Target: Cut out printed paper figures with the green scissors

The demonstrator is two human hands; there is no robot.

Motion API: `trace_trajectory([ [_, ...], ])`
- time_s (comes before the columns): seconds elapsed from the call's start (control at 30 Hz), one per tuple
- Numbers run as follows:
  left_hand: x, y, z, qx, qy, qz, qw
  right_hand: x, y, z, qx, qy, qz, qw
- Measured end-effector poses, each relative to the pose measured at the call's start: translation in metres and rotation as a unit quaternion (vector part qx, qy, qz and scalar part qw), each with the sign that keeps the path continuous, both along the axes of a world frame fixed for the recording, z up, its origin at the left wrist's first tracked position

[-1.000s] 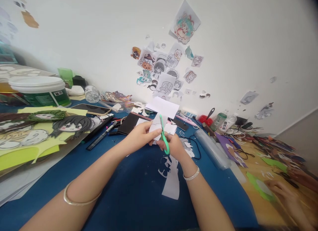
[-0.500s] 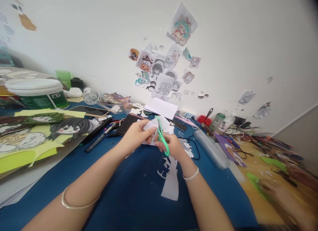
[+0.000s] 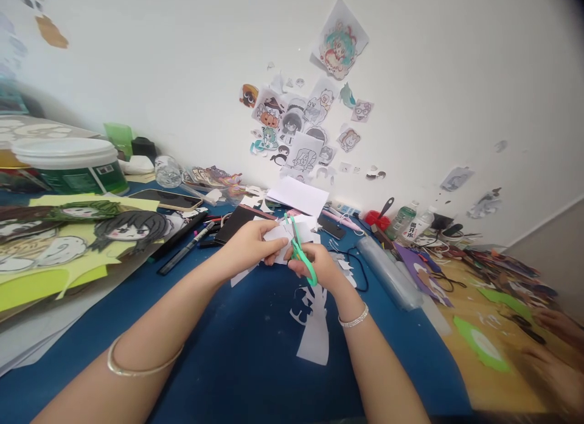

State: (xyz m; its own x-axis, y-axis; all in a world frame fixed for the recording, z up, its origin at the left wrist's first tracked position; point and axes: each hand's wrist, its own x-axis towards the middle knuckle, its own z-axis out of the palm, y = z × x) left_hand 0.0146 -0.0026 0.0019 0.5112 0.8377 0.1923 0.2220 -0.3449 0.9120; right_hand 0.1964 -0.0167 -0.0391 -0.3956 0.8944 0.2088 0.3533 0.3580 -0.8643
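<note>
My left hand (image 3: 255, 243) pinches a piece of white paper (image 3: 275, 232) between thumb and fingers, above the blue table cover (image 3: 237, 345). Closed round the handles of green scissors (image 3: 301, 253) is my right hand (image 3: 318, 264). The scissor blades point away from me and stand slightly apart, at the right edge of the paper. Below my right hand lies a cut white paper scrap (image 3: 314, 336) with curled offcuts beside it. My fingers hide part of the paper.
Yellow sheets with cartoon cutouts (image 3: 132, 226) lie at left, near a white-and-green bucket (image 3: 68, 165), phone (image 3: 166, 199) and pens (image 3: 185, 252). At right are a clear plastic roll (image 3: 387, 272), bottles (image 3: 404, 220) and another person's hands (image 3: 552, 363) by green paper (image 3: 481, 345).
The scissor blades have opened wider beside the paper, while my hands stay nearly in place. At the right, the other person's hand has drawn back from the green paper. The view has shifted slightly.
</note>
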Motion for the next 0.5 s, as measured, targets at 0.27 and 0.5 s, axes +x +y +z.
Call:
trace_trajectory([
  [0.27, -0.0011, 0.0, 0.0004, -0.008, 0.018, -0.004, 1.0, 0.0013, -0.0015, 0.0023, -0.014, -0.02, 0.012, 1.0],
  [0.5, -0.0028, 0.0007, -0.0005, -0.002, 0.028, -0.009, 1.0, 0.0043, -0.0015, 0.0044, -0.001, -0.064, 0.028, 0.998],
])
